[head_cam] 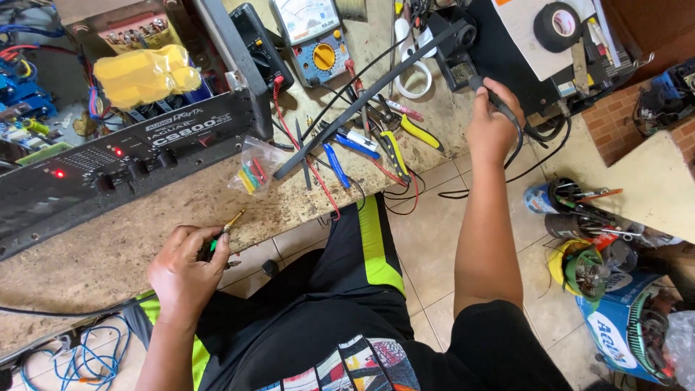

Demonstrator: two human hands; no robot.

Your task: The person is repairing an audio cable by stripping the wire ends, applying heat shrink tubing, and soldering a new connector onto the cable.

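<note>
**Two tools in hand at a cluttered repair bench**

The left hand [184, 271] is closed around a small green-handled screwdriver [226, 230] at the bench's near edge, its brass tip slanting up and right, away from the fist. The right hand [492, 123] grips a black soldering iron [498, 98], its long axis running up-left toward the black stand [457, 54], cord trailing beneath. An open amplifier [123, 156] lies at left.

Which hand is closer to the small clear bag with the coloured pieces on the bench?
Left. The left hand sits just below the clear bag, holding a small tool. The right hand is far off to the bag's right, gripping a black soldering iron.
</note>
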